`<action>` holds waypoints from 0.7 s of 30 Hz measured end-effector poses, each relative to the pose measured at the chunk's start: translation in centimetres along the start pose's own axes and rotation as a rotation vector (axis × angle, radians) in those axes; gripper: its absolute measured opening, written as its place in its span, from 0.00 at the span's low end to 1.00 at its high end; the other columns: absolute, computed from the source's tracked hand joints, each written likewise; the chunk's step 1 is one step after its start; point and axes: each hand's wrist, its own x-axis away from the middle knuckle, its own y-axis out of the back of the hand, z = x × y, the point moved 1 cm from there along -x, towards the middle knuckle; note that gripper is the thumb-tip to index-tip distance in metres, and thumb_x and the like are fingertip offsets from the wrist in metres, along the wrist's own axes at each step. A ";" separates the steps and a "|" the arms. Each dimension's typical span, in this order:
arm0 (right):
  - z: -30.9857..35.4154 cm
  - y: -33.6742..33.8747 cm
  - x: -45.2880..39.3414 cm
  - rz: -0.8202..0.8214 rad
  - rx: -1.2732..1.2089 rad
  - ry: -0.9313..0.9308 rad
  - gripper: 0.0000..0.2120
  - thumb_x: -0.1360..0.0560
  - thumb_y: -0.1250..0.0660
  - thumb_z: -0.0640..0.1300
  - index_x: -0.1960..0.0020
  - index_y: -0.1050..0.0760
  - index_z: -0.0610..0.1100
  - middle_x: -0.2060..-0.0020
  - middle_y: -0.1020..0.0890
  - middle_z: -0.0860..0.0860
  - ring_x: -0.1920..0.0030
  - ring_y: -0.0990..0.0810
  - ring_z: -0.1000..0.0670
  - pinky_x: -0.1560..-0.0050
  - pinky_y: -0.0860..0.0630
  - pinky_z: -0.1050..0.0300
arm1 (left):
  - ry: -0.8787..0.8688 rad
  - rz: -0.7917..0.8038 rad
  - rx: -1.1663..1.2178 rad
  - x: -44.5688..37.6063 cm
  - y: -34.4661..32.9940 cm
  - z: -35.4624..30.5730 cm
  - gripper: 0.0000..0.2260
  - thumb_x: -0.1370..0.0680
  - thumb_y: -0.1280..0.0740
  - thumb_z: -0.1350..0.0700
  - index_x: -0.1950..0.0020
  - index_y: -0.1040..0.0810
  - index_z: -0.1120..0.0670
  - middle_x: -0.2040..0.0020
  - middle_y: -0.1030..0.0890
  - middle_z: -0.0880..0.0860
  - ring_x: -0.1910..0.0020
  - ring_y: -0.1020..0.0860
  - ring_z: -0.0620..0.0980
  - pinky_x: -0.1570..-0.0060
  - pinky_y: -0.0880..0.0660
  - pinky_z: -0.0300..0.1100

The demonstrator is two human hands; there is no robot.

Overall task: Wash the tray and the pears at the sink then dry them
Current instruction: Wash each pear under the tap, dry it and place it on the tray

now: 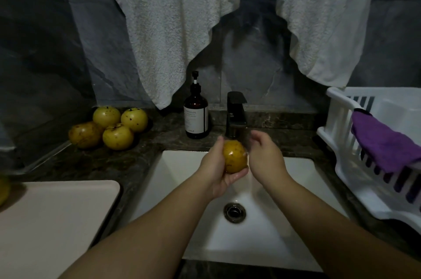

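Here left hand (pixel 218 171) cups wet pear (pixel 234 156) below faucet (pixel 235 114) for rinsing; right hand (pixel 265 155), fingers relaxed, alongside pear, likely rubbing; four pears (pixel 109 127) wait far left on tabletop (pixel 141 160).

Wet glossy pear (pixel 234 159), glazed white sink (pixel 182 164), fluffy towel (pixel 182 16).

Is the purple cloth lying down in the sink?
No, the purple cloth hangs over the edge of the white rack to the right of the sink.
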 end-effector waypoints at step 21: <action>4.6 0.5 -7.7 0.165 0.442 0.180 0.21 0.16 0.45 0.51 0.24 0.31 0.52 0.29 0.30 0.43 0.38 0.23 0.41 0.38 0.23 0.40 | 0.043 0.019 0.089 -1.6 0.3 0.2 0.27 0.21 0.30 0.41 0.26 0.28 0.52 0.34 0.22 0.63 0.40 0.19 0.63 0.53 0.15 0.57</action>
